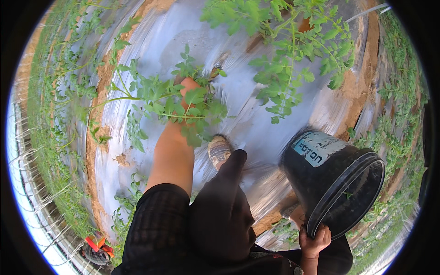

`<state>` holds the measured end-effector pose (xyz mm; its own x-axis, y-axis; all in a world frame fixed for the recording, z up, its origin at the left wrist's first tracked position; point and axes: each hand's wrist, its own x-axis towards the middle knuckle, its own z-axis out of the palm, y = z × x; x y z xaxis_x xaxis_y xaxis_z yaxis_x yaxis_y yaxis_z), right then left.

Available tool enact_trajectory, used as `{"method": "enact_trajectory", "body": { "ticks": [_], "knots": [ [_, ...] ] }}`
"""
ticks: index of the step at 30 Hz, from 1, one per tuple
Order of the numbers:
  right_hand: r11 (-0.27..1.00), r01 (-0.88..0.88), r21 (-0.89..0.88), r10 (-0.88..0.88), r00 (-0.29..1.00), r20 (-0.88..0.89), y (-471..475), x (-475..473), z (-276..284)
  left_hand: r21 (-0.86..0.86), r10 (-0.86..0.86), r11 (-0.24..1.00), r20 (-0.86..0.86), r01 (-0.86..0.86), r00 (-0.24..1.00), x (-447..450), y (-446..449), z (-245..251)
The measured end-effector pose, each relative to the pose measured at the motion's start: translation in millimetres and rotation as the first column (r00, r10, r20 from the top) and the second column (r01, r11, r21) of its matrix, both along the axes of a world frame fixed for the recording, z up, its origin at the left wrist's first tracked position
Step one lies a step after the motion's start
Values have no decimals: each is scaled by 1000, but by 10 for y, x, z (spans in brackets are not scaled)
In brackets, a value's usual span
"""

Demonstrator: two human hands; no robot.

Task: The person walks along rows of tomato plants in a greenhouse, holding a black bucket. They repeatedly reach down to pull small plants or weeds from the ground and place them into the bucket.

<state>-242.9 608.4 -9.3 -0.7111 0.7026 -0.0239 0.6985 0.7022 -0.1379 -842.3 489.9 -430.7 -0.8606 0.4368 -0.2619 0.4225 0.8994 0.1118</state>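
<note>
My left arm stretches forward into a leafy plant that looks like tomato (165, 99). Its leaves cover most of my left hand (189, 86), so whether the fingers grip a stem cannot be told. The hand is low, near the plant's base and a small brownish thing (216, 71) on the plastic mulch film (192, 41). At the lower right, my right hand (316, 239) grips the rim of a black plastic bucket (326, 172). The bucket is tilted, its mouth towards me, and bears a worn label. A small green scrap (348, 195) lies inside.
Another bushy plant (285, 62) spreads at the top right. My patterned shoe (219, 150) stands on the film. Bare soil strips (91, 161) run between rows of plants (55, 113). A person (98, 252) in orange and dark clothing is at the lower left, by a structure's edge.
</note>
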Motion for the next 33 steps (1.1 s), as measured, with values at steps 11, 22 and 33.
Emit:
{"method": "enact_trajectory", "body": {
  "ticks": [11,22,33],
  "knots": [
    [1000,-10,-19,11,1000,13,7,-16,16,568,-41,804,-243,176,969,-105,-221,488],
    [1000,-12,-23,13,1000,12,7,-37,19,127,-300,944,-57,304,952,355,393,718],
    [1000,5,-17,-4,999,32,8,-34,22,6,-434,900,-49,435,899,178,452,382]
  ]
}}
